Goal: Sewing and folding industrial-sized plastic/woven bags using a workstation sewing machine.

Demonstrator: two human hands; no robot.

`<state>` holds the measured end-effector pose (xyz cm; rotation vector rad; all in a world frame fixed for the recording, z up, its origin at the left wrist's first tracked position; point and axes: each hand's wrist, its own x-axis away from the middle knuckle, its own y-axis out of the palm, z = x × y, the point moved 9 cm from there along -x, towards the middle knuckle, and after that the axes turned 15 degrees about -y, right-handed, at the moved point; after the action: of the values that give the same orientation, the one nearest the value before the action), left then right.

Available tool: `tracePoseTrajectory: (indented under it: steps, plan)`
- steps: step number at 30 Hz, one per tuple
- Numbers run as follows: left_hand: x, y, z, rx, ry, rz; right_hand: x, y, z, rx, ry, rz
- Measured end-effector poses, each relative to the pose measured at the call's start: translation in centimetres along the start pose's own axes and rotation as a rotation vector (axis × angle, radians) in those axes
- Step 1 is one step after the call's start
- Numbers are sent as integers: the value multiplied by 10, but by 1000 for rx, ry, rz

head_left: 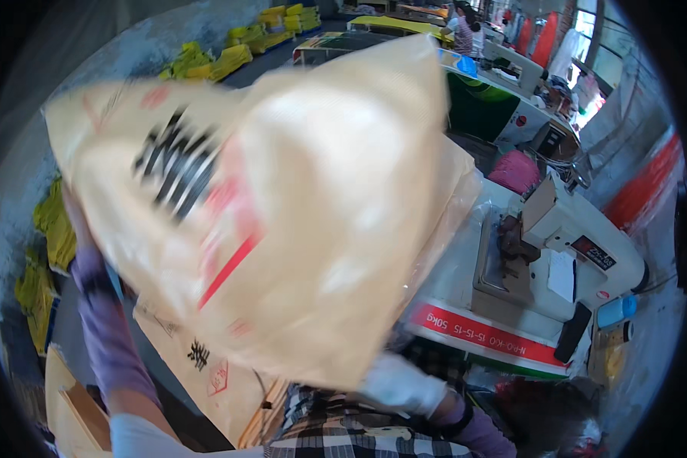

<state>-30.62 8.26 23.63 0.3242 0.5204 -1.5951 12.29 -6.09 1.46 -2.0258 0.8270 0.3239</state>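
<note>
A big tan woven sack (320, 237) is up in front of the person, blurry and puffed out. The left hand (74, 217) is at its left edge. The right hand (402, 385), in a white glove, is at its bottom corner. The sack hides the fingers, so I cannot tell how they grip. Another tan sack (225, 393) lies below. If the big one swings right, it might snag on the white sewing machine (624, 267). A loose hold could let it slip.

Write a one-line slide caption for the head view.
A tan printed sack spreads between the left hand and gloved right hand beside a white sewing machine.
</note>
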Motion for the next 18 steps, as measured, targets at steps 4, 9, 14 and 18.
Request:
tracePoseTrajectory:
  steps: [4,9,14,18]
  plan:
    - [191,-43,-137,699,-452,755,3,-63,28,453,170,238]
    - [316,-70,-166,40,-752,834,-58,-142,19,448,66,770]
    - [386,-211,-127,-275,-775,1120,-170,-67,-16,178,-36,324]
    - [507,-322,-76,-449,-822,1266,-187,100,-18,64,-508,-58]
